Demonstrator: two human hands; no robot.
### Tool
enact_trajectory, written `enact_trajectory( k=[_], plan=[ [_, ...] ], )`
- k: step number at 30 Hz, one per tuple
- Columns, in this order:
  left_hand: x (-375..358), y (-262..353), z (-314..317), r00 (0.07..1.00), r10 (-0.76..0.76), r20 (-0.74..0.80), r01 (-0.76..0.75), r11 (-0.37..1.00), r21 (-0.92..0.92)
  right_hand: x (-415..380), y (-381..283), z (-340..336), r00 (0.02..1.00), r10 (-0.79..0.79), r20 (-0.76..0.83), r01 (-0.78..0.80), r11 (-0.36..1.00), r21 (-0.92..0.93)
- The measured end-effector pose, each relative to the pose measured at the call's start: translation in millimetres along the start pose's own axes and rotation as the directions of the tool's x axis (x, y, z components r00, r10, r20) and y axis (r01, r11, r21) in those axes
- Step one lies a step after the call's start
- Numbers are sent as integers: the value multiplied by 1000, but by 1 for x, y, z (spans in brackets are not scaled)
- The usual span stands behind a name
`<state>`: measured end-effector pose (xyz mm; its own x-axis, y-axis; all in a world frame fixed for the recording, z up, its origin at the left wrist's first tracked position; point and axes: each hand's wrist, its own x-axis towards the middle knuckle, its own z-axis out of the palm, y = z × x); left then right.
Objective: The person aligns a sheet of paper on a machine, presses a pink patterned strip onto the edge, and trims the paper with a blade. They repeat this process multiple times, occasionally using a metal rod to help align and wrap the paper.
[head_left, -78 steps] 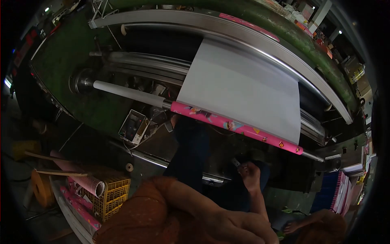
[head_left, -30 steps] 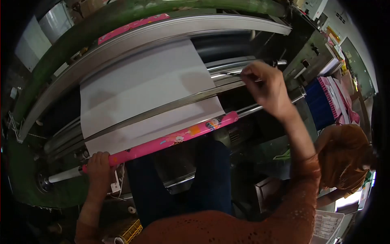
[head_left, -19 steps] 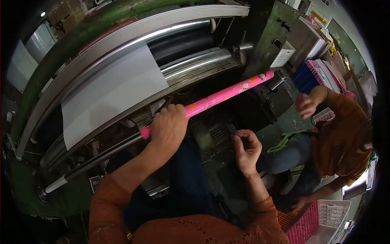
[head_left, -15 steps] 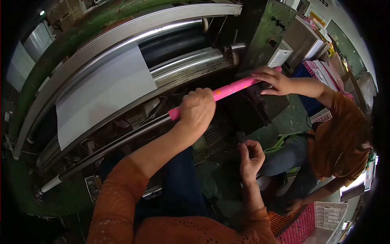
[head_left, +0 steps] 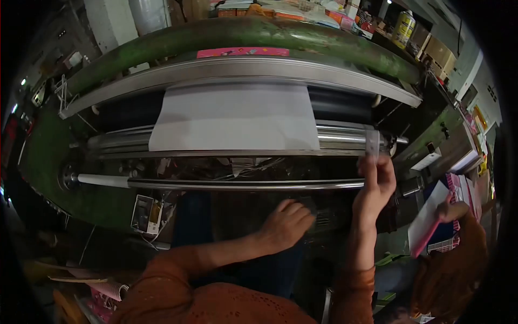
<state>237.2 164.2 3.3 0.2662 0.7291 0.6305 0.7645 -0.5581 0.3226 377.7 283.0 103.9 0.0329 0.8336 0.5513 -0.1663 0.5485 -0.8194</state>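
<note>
My right hand point(head_left: 376, 183) is raised beside the right end of the rollers, pinching a narrow, see-through strip point(head_left: 372, 142) that looks like clear tape. My left hand point(head_left: 288, 225) is low in the middle, in front of the long metal bar point(head_left: 248, 184). Its fingers are curled in, and nothing shows in them. A white sheet point(head_left: 234, 116) hangs down over the machine's rollers, its lower edge lying along the front ledge.
A curved metal rail point(head_left: 243, 70) and a green beam point(head_left: 302, 35) span the back. At the right, a co-worker's hand point(head_left: 452, 210) holds a pink-and-white sheet point(head_left: 428, 224). A small box point(head_left: 147, 213) stands front left.
My left hand has let go of the pink roll and dropped lower. My right hand has risen with the strip towards the rollers. The view has turned left to face the machine.
</note>
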Motion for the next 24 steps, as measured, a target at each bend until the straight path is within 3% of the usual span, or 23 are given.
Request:
enact_trajectory(
  k=[2, 3, 4, 5, 6, 8, 9, 10, 12, 13, 14, 15, 16, 18, 19, 20, 21, 22, 24],
  plan=[
    [-48, -28, -36, 921, -355, 161, 379, 911, -160, 44, -5, 71, 990, -29, 138, 27, 1000, 13],
    [-68, -43, -52, 861, -495, 121, 509, 833, -215, 66, -14, 106, 980, -6, 198, 11, 1000, -26],
    [-85, -56, -64, 774, -627, 90, 624, 731, -277, 93, -9, 140, 967, -102, 233, 111, 993, -25],
    [-101, -70, -69, 647, -759, 74, 703, 555, -444, 117, -7, 172, 969, -133, 206, 164, 976, -143],
    [-115, -87, -71, 495, -864, 89, 720, 351, -599, 140, -6, 200, 978, -33, 207, 65, 987, -149],
    [-132, -121, -86, 522, -853, 20, 610, 356, -708, 149, -14, 230, 969, 158, 190, -125, 976, -177],
    [-134, -125, -92, 476, -877, -62, 492, 324, -808, 147, -20, 238, 955, 244, 168, -211, 958, -193],
    [-129, -125, -103, 420, -898, -134, 358, 300, -884, 147, -12, 238, 886, 395, 242, -430, 896, 112],
    [-140, -150, -108, 418, -899, -133, 301, 275, -913, 89, -19, 213, 805, 347, 482, -423, 904, 56],
    [-142, -158, -114, 386, -920, -73, 154, 142, -978, 29, -44, 208, 802, 374, 466, -401, 915, -46],
    [-144, -165, -118, 365, -931, -6, -2, 6, -1000, -8, -26, 184, 560, 529, 638, -489, 832, -261],
    [-148, -173, -117, 327, -944, -45, -89, 17, -996, -46, -24, 167, 177, 615, 769, -508, 726, -464],
    [-153, -176, -118, 325, -945, -40, -91, 11, -996, -85, -5, 150, -41, 693, 719, -543, 589, -599],
    [-161, -179, -119, 220, -975, -43, -106, 20, -994, -130, 42, 113, 176, 832, 527, -763, 454, -461],
    [-157, -173, -119, 106, -991, -79, -143, 63, -988, -133, 69, 95, 338, 794, 505, -881, 455, -126],
    [-162, -167, -119, 108, -992, -63, -138, 48, -989, -134, 95, 73, 487, 765, 421, -873, 429, 230],
    [-169, -163, -120, 160, -985, -70, -76, 58, -995, -130, 119, 57, 629, 742, 232, -756, 515, 404],
    [-172, -158, -121, 213, -974, -76, -17, 75, -997, -109, 127, 51, 577, 798, 175, -760, 445, 473],
    [-172, -150, -126, 217, -971, -97, 20, 104, -994, -103, 120, 46, 626, 780, 15, -705, 558, 438]
  ],
)
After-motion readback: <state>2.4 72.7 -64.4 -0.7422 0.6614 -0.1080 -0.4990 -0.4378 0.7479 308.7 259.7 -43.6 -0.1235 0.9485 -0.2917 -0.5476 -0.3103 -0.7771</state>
